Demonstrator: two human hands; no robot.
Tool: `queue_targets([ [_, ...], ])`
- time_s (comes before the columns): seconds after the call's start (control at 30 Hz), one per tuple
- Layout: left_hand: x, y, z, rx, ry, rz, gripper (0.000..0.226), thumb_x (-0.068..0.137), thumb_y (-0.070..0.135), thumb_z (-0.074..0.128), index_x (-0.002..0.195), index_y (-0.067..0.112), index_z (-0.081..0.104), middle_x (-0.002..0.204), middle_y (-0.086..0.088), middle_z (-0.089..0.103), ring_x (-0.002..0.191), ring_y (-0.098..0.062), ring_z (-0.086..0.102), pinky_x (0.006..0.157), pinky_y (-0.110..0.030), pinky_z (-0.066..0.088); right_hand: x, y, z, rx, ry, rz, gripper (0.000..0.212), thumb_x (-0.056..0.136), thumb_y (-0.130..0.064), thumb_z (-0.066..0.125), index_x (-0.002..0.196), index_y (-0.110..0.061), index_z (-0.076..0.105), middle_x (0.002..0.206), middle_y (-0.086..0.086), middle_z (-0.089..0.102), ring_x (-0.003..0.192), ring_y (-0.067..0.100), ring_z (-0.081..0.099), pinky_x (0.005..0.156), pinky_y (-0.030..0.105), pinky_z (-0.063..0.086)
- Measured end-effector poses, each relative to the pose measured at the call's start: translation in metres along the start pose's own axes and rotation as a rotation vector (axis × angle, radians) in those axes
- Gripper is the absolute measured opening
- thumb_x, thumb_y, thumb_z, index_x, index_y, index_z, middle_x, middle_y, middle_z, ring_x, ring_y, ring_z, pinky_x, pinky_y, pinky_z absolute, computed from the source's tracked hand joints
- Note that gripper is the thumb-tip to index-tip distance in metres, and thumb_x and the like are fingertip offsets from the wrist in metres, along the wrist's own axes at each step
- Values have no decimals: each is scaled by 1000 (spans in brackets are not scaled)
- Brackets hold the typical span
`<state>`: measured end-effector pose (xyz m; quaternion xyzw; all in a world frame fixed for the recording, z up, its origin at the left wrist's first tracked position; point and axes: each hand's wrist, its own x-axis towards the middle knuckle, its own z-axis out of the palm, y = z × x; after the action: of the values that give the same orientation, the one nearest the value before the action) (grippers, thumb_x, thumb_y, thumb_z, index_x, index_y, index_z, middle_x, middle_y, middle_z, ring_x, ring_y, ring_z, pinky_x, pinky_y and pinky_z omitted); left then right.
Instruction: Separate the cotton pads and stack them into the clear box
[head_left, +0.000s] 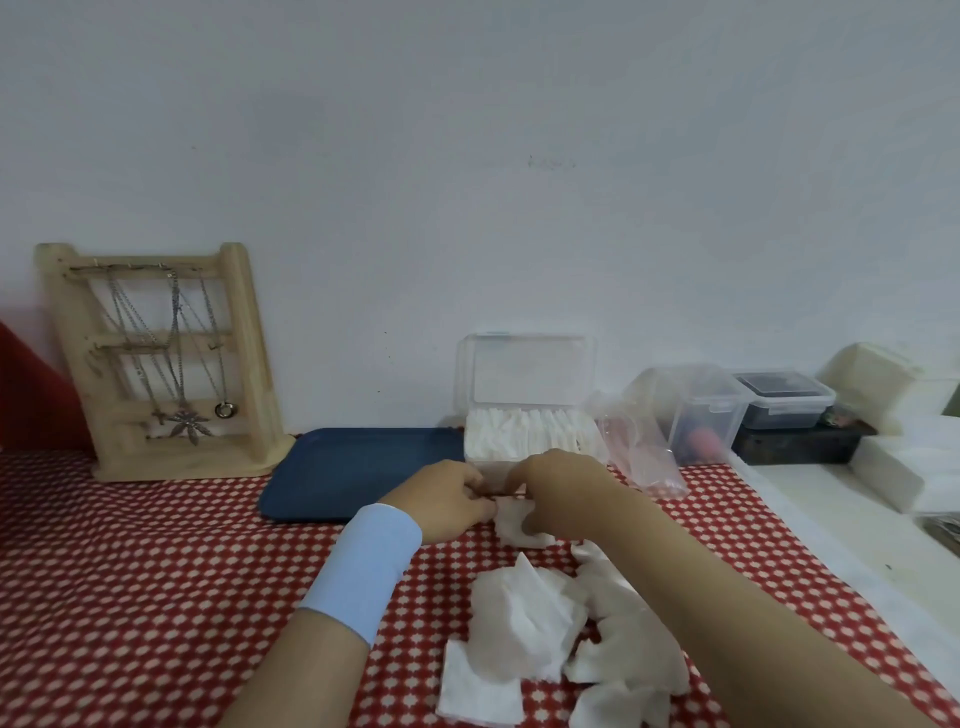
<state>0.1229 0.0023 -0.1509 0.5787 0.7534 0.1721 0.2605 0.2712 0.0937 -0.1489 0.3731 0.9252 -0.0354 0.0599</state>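
Note:
Both hands meet just in front of the clear box (530, 384), whose lid stands open and which holds a row of upright white cotton pads. My left hand (447, 501), with a pale blue wristband, and my right hand (558, 486) pinch the same white cotton pad (519, 527) between their fingertips, low over the tablecloth. A loose heap of cotton pads (550, 634) lies nearer to me, under my right forearm.
A dark blue tray (358, 467) lies left of the box. A wooden jewellery stand (166, 364) with necklaces leans at the back left. A crumpled clear bag (639, 447), lidded plastic containers (711, 415) and white blocks (893, 389) crowd the right side.

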Motion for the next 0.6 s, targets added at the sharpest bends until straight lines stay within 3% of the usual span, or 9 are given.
queue_targets([
  [0.07,0,0,0,-30,-17,-6,45,95,45,61,136,27,60,119,11,69,110,-8,62,91,-23,45,-3,3,-2,40,-44,25,36,84,-26,74,120,-24,70,108,1,72,92,20,67,77,32,56],
  [0.13,-1,1,1,-81,-40,-8,54,92,51,64,140,28,56,129,11,66,119,-9,60,99,-25,43,-8,7,-7,124,-21,21,14,82,-22,71,94,-14,74,86,3,71,73,17,62,61,28,51],
  [0.2,-3,3,3,-172,-49,27,52,86,59,69,130,34,63,124,15,67,114,-6,61,98,-26,45,-15,12,-15,305,55,39,11,81,-22,67,71,-17,67,68,-2,61,64,14,55,57,25,43],
  [0.27,-2,5,4,-291,-1,85,30,84,53,73,108,36,71,106,15,72,101,-7,66,89,-27,50,-21,16,-23,514,84,52,15,82,-25,71,72,-15,66,68,-4,60,65,10,55,63,24,45],
  [0.33,-1,6,1,-411,78,134,17,89,42,72,101,30,75,98,8,76,95,-15,71,91,-32,55,-24,19,-31,677,99,48,20,81,-28,76,77,-10,67,69,-5,61,65,7,56,66,23,45],
  [0.43,3,8,-5,-552,131,143,22,94,34,68,103,17,77,98,3,79,93,-15,74,96,-39,57,-26,22,-38,906,91,39,19,82,-27,82,71,-22,67,63,-16,66,59,-4,59,64,19,46],
  [0.53,8,7,-8,-551,131,138,23,93,35,70,102,15,78,97,4,79,94,-15,74,96,-42,58,-28,27,-37,1081,2,30,10,82,-24,83,84,-16,76,82,-3,78,69,8,69,75,28,55],
  [0.6,11,5,-7,-563,133,133,23,92,36,70,103,16,77,97,4,79,95,-16,75,95,-43,58,-29,30,-35,1136,-32,43,12,80,-23,85,86,-14,79,87,4,79,70,13,70,74,28,55],
])
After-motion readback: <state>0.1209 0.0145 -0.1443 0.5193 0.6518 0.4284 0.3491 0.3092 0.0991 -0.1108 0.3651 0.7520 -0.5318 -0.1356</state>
